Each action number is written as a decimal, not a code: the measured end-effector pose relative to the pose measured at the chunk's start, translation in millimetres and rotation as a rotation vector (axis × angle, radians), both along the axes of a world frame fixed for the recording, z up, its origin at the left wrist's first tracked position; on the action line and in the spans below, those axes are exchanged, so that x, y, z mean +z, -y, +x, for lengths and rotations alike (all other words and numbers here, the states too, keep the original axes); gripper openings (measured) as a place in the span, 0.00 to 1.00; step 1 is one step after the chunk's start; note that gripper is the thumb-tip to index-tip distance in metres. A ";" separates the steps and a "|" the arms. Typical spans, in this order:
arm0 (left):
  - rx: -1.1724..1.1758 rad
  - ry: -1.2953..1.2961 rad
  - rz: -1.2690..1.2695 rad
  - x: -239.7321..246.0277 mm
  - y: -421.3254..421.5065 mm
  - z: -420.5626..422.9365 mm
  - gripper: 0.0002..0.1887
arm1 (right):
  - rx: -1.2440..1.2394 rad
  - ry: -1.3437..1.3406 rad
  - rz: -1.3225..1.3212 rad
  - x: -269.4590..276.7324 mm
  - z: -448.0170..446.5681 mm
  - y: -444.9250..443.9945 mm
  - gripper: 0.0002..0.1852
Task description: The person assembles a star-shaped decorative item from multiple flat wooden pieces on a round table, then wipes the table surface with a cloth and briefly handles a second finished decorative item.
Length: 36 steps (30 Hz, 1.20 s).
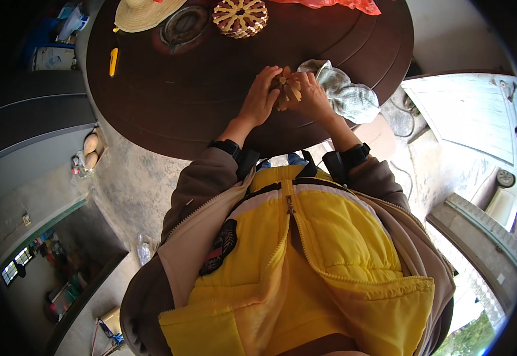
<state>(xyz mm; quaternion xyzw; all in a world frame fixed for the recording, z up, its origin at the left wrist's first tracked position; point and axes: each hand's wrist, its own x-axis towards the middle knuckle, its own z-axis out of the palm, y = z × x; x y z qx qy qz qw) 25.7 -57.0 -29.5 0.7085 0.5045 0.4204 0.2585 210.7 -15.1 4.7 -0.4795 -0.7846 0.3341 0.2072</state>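
A small bundle of tan and brown flat strips (288, 91), splayed outward, is held between both hands above the dark round table (187, 120). My left hand (260, 95) grips its left side, with the fingers curled over the top. On the other side, my right hand (310, 96) closes on the bundle, and its fingers partly hide the strips. A crumpled pale grey-green cloth (345, 91) lies on the table just right of my right hand. Farther back stands a round woven piece (240, 17) in cream and dark red, with a radiating pattern.
On the table's left part are a straw hat (147, 14), a yellow utility knife (113, 62) and a dark round inset (185, 27). A red plastic bag (329, 3) lies at the back edge. A pinkish stool (376, 135) stands below the table's right edge.
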 end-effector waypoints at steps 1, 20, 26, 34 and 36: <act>0.000 -0.005 -0.005 -0.1 0.1 -0.4 0.24 | 0.024 0.072 0.046 2.3 1.4 -1.1 0.30; 0.167 -0.303 -0.111 13.9 10.9 11.5 0.56 | 0.199 0.126 0.170 8.6 0.0 -5.1 0.51; 0.209 -0.371 -0.059 12.4 9.9 13.8 0.54 | 0.138 0.073 0.052 -3.5 -9.9 -9.3 0.52; 0.231 -0.463 -0.031 15.1 9.9 14.6 0.55 | 0.158 -0.177 -0.165 -11.7 0.7 -14.1 0.53; 0.249 -0.422 -0.059 16.7 8.0 14.6 0.55 | 0.157 -0.164 -0.179 -16.2 2.0 -18.4 0.55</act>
